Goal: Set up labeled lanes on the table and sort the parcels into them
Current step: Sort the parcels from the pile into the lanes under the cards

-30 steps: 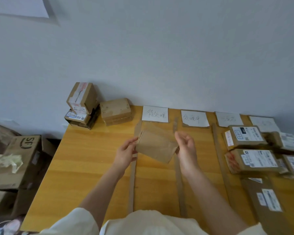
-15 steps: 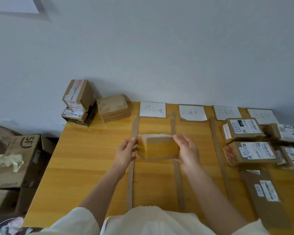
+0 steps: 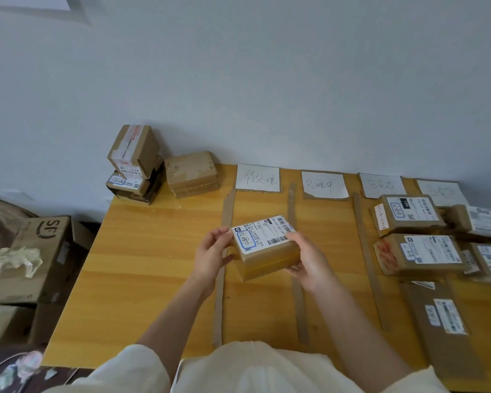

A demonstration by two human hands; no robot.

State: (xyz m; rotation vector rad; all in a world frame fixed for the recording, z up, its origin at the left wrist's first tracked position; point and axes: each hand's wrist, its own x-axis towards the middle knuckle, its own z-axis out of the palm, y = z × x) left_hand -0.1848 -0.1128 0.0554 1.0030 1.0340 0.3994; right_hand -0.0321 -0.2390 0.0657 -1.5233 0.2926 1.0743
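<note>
Brown cardboard parcel (image 3: pixel 262 246) sits gripped between the left hand (image 3: pixel 211 255) and right hand (image 3: pixel 309 260), fingers curled round its 2 ends, label face up above the first lane, below its handwritten sign (image 3: pixel 258 177). This looks like the label-reading step; next, matching its marked word to 1 lane and setting it down between the cardboard strips (image 3: pixel 221 268).

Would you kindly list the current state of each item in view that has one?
held parcel: lifted, label up, over the first lane
left hand: grips its left end
right hand: grips its right end
stacked boxes: unsorted, at the table's corner
lane cards: flat, written side up
</note>
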